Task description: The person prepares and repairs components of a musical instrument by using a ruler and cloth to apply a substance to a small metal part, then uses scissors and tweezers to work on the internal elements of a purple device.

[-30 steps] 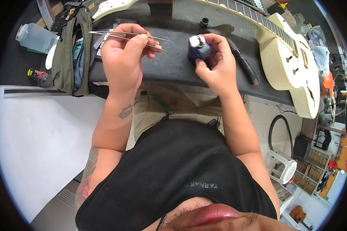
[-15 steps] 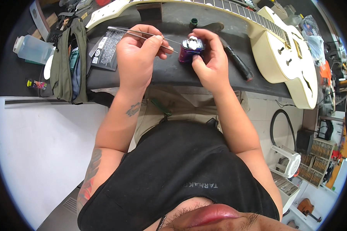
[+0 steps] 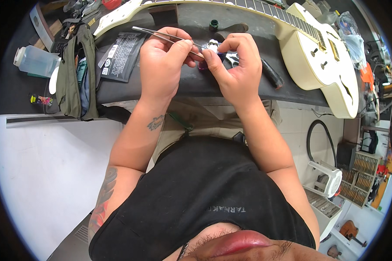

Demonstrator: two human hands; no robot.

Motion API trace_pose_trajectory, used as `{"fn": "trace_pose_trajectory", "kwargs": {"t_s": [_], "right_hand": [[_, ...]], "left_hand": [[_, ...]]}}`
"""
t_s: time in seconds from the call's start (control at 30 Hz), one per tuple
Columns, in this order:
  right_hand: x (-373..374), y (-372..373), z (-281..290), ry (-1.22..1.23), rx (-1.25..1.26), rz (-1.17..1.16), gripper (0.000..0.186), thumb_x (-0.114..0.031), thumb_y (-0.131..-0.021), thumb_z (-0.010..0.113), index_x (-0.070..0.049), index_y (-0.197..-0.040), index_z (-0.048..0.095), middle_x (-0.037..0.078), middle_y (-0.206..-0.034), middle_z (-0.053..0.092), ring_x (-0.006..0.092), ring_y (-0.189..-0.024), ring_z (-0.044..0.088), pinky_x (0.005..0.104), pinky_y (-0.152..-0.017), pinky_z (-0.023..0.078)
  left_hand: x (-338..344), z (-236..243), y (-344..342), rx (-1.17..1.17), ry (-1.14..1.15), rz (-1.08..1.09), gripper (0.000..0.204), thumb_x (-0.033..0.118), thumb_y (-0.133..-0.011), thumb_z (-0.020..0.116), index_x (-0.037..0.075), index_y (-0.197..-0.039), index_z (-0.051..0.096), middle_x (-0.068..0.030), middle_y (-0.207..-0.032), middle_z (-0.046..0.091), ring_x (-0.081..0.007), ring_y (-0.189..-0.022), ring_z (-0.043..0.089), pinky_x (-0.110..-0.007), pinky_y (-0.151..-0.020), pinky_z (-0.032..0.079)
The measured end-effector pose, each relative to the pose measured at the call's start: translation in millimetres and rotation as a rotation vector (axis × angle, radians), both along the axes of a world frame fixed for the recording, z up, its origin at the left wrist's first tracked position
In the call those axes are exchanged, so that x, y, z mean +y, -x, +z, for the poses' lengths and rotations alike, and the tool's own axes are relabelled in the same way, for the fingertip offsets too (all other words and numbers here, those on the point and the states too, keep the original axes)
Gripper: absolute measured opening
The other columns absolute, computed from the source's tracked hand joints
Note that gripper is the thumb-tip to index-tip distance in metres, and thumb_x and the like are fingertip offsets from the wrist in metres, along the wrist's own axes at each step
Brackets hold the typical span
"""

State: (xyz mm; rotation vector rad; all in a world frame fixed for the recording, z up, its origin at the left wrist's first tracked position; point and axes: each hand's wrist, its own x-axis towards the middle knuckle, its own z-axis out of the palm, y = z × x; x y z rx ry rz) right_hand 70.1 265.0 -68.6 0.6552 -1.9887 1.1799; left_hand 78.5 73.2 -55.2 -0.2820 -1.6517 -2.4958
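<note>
My left hand (image 3: 167, 56) is closed around a pair of steel tweezers (image 3: 154, 33), whose tips reach toward my right hand. A purple and dark-blue vape device (image 3: 202, 66) with white cotton-like tufts (image 3: 212, 45) on top is in my right hand (image 3: 237, 65). The right thumb and forefinger pinch together at the tweezer tips, in front of the device. They hide most of its body, and whether they grip a bit of cotton I cannot tell. A patterned silver and black patch shows between thumb and palm.
A cream hollow-body guitar (image 3: 311, 65) lies across the back and right of the dark bench. Beside my hands are a black handle-like tube (image 3: 272, 74), a small dark bottle (image 3: 214, 25) and a grey pouch (image 3: 124, 56). An olive bag (image 3: 76, 78) and a translucent bottle (image 3: 37, 60) stand left.
My right thumb and forefinger have left the device's sides and come together at the tweezer tips. My left hand has shifted slightly right with the tweezers, and the device is more covered.
</note>
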Motion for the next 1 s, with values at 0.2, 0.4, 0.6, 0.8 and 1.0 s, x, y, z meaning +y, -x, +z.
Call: {"fn": "trace_pose_trajectory", "kwargs": {"t_s": [0.2,0.4,0.6,0.8,1.0], "right_hand": [[-0.4,-3.9,-0.6,0.142,-0.135,0.055,0.024,-0.016,-0.089,0.090,-0.004,-0.098,0.072,0.011,-0.101,0.071,0.0280,-0.096,0.069,0.0398,-0.085,0.056],[2.1,-4.6,-4.7,0.227,-0.211,0.114,0.016,-0.013,-0.090,0.089,-0.005,-0.100,0.078,0.011,-0.108,0.074,0.0279,-0.101,0.071,0.0388,-0.091,0.057],[1.3,-5.7,-8.3,0.222,-0.187,0.084,0.015,-0.012,-0.091,0.089,-0.006,-0.099,0.078,0.011,-0.114,0.077,0.0284,-0.107,0.074,0.0385,-0.095,0.057],[3.7,-3.1,-14.6,0.201,-0.206,0.192,0.018,0.003,-0.098,0.085,0.002,-0.112,0.074,0.012,-0.127,0.071,0.0173,-0.112,0.069,0.0322,-0.099,0.056],[-0.8,0.7,-20.1,0.297,-0.168,0.106,0.018,-0.010,-0.091,0.092,-0.005,-0.099,0.077,0.010,-0.111,0.080,0.0261,-0.103,0.075,0.0367,-0.092,0.058]], "left_hand": [[8.5,2.9,-1.9,-0.070,-0.108,-0.007,0.010,0.005,-0.106,0.068,-0.002,-0.113,0.069,-0.0143,-0.094,0.079,-0.0195,-0.079,0.078,-0.030,-0.069,0.062],[8.0,0.2,-1.0,-0.050,-0.140,0.004,0.009,0.006,-0.106,0.069,-0.001,-0.113,0.069,-0.0136,-0.094,0.080,-0.0212,-0.080,0.080,-0.030,-0.069,0.062],[1.7,-1.3,-3.1,-0.044,-0.171,-0.004,0.009,0.005,-0.105,0.069,0.000,-0.112,0.069,-0.0128,-0.094,0.079,-0.0215,-0.079,0.079,-0.031,-0.068,0.062],[-7.4,0.4,-9.4,-0.028,-0.222,0.026,0.011,0.004,-0.103,0.067,0.000,-0.114,0.069,-0.0126,-0.096,0.078,-0.0222,-0.080,0.078,-0.033,-0.069,0.060],[5.2,19.4,-12.6,0.087,-0.123,0.047,0.010,0.002,-0.104,0.069,-0.002,-0.113,0.069,-0.0117,-0.093,0.078,-0.0192,-0.079,0.077,-0.032,-0.069,0.061]]}}
